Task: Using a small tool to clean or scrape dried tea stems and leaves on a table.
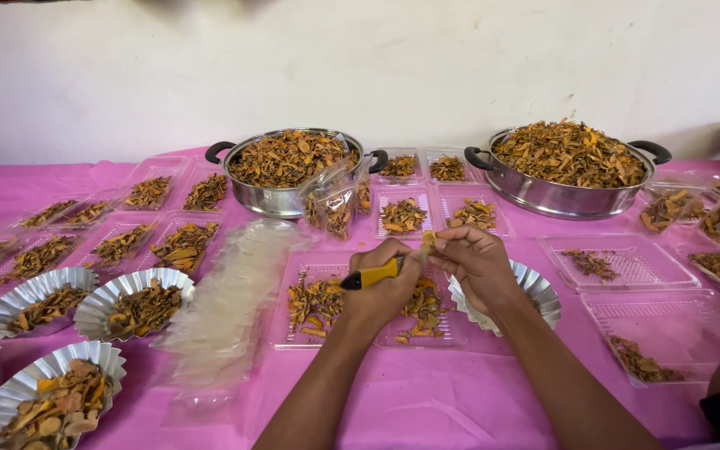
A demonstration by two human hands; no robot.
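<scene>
A small orange chip is pinched in the fingertips of the right hand, held just above an open clear tray at the near middle of the counter; the left hand is clenched around a yellow-handled knife whose blade end meets the chip, so a piece appears to be being trimmed or scraped. The tray below already carries two loose heaps of orange-brown dried slices, so it looks partly filled. Just right of the hands, a fluted foil dish shows no contents that can be seen. To the right, three clear trays hold only a few slices each, so most filling there looks undone. To the left, foil dishes and a spread of clear trays already hold portions, and a stack of clear bags lies flat and unused beside them, though a couple of filled bags lean against the left pot. Both that pot and the right pot remain heaped with slices, so plenty of stock is left to portion.
</scene>
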